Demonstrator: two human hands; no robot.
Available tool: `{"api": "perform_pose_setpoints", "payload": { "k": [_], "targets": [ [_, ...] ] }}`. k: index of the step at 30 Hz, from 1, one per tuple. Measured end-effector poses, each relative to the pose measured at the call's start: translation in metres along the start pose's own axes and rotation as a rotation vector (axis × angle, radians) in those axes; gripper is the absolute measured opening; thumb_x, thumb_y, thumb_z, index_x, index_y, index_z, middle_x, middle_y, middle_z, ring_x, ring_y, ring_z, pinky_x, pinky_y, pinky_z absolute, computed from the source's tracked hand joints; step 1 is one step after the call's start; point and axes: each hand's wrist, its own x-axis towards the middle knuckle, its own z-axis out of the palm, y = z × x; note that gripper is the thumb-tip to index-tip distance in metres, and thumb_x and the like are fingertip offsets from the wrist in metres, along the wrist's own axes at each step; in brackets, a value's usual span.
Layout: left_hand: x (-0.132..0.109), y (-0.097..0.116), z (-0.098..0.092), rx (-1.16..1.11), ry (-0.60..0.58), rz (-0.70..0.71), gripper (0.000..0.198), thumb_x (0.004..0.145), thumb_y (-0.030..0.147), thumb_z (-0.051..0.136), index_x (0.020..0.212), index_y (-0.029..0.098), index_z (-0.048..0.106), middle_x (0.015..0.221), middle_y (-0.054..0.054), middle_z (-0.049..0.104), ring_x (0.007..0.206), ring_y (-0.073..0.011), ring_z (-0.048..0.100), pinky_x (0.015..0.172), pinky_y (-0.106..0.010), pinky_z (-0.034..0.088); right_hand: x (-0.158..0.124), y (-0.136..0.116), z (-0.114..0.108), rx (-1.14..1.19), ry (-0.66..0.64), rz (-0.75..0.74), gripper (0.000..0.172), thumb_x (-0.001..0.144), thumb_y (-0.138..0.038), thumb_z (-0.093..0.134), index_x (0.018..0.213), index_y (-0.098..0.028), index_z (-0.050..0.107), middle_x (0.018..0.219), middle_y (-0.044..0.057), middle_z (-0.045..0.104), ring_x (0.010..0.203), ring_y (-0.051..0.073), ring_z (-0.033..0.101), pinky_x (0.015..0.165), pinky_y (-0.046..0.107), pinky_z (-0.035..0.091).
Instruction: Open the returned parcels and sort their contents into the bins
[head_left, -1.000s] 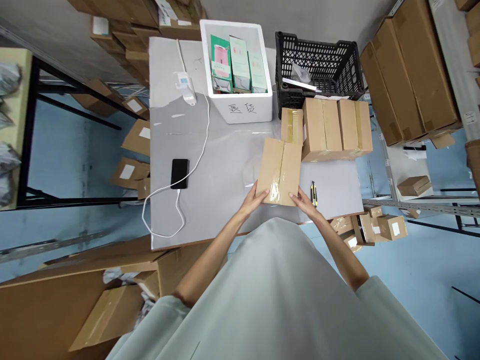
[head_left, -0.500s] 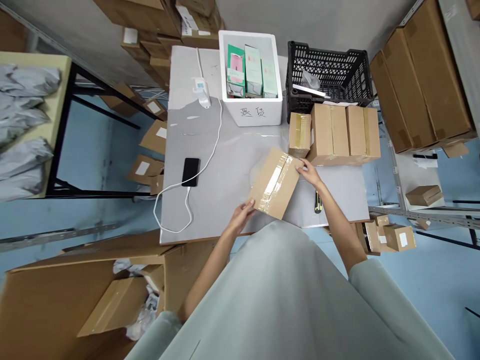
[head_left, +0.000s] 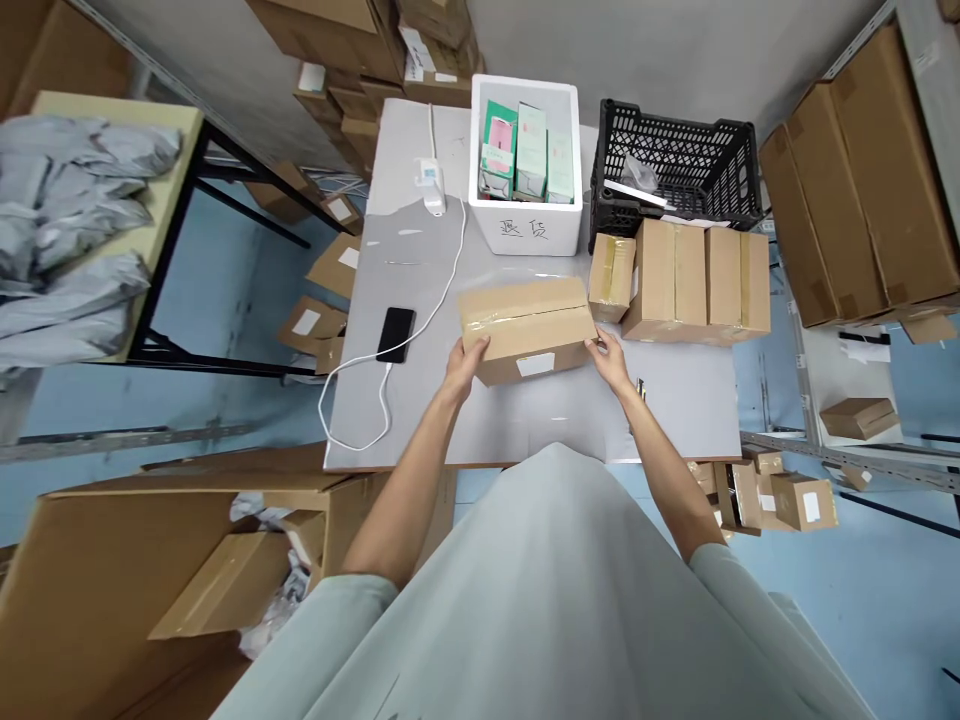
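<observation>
Between my hands is a taped cardboard box [head_left: 529,325], with a white label on the side facing me. My left hand [head_left: 465,368] grips its left end, thumb on the upper edge. At the lower right corner, my right hand [head_left: 609,360] has its fingers closed on the box. Whether the box rests on the table or is lifted slightly, I cannot tell. A utility knife [head_left: 640,388] lies partly hidden behind my right forearm. Just right of the held box stands a small taped box [head_left: 611,278], beside two larger cardboard boxes [head_left: 666,275].
A white foam box [head_left: 529,228] with green cartons and a black plastic crate [head_left: 679,150] stand at the table's back. On the left lie a black phone [head_left: 395,334] and a white cable [head_left: 448,285]. A large open carton [head_left: 97,590] stands at lower left.
The box has been turned so its long side lies crosswise and its labelled side faces me. Both hands have moved with it, slightly away from my body. The view has shifted a little.
</observation>
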Motion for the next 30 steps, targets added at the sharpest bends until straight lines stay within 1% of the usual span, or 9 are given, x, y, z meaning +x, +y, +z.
{"api": "perform_pose_setpoints", "payload": {
  "k": [4, 7, 9, 11, 14, 17, 21, 25, 30],
  "targets": [
    [0.021, 0.016, 0.020, 0.056, -0.059, 0.056, 0.062, 0.086, 0.050, 0.084, 0.138, 0.017, 0.076, 0.142, -0.018, 0.082, 0.134, -0.0356, 0.076, 0.122, -0.048, 0.059, -0.009, 0.008, -0.009, 0.020, 0.057, 0.004, 0.093, 0.095, -0.087, 0.065, 0.158, -0.020, 0.075, 0.154, 0.020, 0.073, 0.146, 0.037, 0.066, 0.132, 0.057, 0.052],
    [0.020, 0.017, 0.028, 0.082, -0.101, 0.066, 0.060, 0.087, 0.051, 0.078, 0.137, 0.017, 0.076, 0.136, -0.017, 0.083, 0.129, -0.0362, 0.076, 0.118, -0.048, 0.060, -0.010, 0.009, -0.017, 0.040, 0.074, 0.000, 0.096, 0.093, -0.089, 0.066, 0.158, -0.018, 0.076, 0.155, 0.020, 0.074, 0.148, 0.036, 0.068, 0.136, 0.056, 0.048],
    [0.018, 0.017, 0.026, 0.103, -0.115, 0.055, 0.062, 0.088, 0.053, 0.076, 0.137, 0.017, 0.076, 0.135, -0.017, 0.083, 0.128, -0.0357, 0.076, 0.116, -0.047, 0.060, -0.009, 0.006, -0.017, 0.056, 0.083, 0.002, 0.096, 0.093, -0.090, 0.067, 0.157, -0.018, 0.077, 0.156, 0.020, 0.074, 0.150, 0.036, 0.068, 0.137, 0.056, 0.046],
    [0.014, 0.015, 0.019, 0.119, -0.120, 0.055, 0.065, 0.088, 0.055, 0.076, 0.140, 0.016, 0.075, 0.137, -0.016, 0.083, 0.128, -0.0345, 0.075, 0.115, -0.045, 0.060, -0.012, 0.001, -0.014, 0.070, 0.068, 0.010, 0.096, 0.093, -0.091, 0.069, 0.156, -0.020, 0.078, 0.158, 0.019, 0.074, 0.151, 0.037, 0.067, 0.137, 0.056, 0.046],
    [0.002, 0.011, -0.001, 0.125, -0.085, 0.059, 0.072, 0.086, 0.058, 0.078, 0.144, 0.017, 0.074, 0.143, -0.016, 0.081, 0.130, -0.0339, 0.074, 0.116, -0.045, 0.059, -0.028, -0.004, -0.010, 0.093, 0.006, 0.001, 0.095, 0.092, -0.092, 0.070, 0.156, -0.021, 0.079, 0.162, 0.019, 0.072, 0.154, 0.037, 0.065, 0.137, 0.055, 0.047],
    [-0.021, 0.002, -0.025, 0.130, -0.063, 0.050, 0.075, 0.085, 0.060, 0.079, 0.145, 0.017, 0.074, 0.147, -0.016, 0.080, 0.133, -0.0353, 0.073, 0.119, -0.046, 0.057, -0.057, -0.002, -0.007, 0.118, -0.048, -0.003, 0.092, 0.095, -0.091, 0.069, 0.155, -0.022, 0.080, 0.163, 0.018, 0.072, 0.154, 0.036, 0.065, 0.137, 0.056, 0.048],
    [-0.059, -0.020, -0.051, 0.140, -0.021, 0.016, 0.075, 0.084, 0.062, 0.080, 0.143, 0.016, 0.075, 0.147, -0.016, 0.081, 0.135, -0.0376, 0.073, 0.123, -0.049, 0.055, -0.104, 0.009, -0.004, 0.156, -0.097, 0.047, 0.090, 0.095, -0.089, 0.072, 0.156, -0.024, 0.079, 0.164, 0.018, 0.070, 0.155, 0.036, 0.065, 0.137, 0.057, 0.049],
    [-0.084, -0.048, -0.064, 0.137, -0.014, -0.042, 0.072, 0.084, 0.060, 0.080, 0.143, 0.017, 0.076, 0.146, -0.016, 0.081, 0.137, -0.0388, 0.073, 0.125, -0.051, 0.055, -0.142, 0.019, 0.002, 0.165, -0.113, 0.113, 0.091, 0.092, -0.089, 0.075, 0.156, -0.024, 0.078, 0.165, 0.018, 0.069, 0.157, 0.036, 0.063, 0.137, 0.057, 0.049],
    [-0.091, -0.074, -0.073, 0.093, -0.071, -0.067, 0.071, 0.085, 0.055, 0.076, 0.147, 0.020, 0.073, 0.150, -0.014, 0.080, 0.145, -0.0383, 0.071, 0.132, -0.054, 0.051, -0.167, 0.019, 0.017, 0.203, -0.030, 0.195, 0.094, 0.082, -0.089, 0.085, 0.146, -0.020, 0.078, 0.159, 0.022, 0.072, 0.150, 0.039, 0.069, 0.131, 0.061, 0.056]
  ]
}}
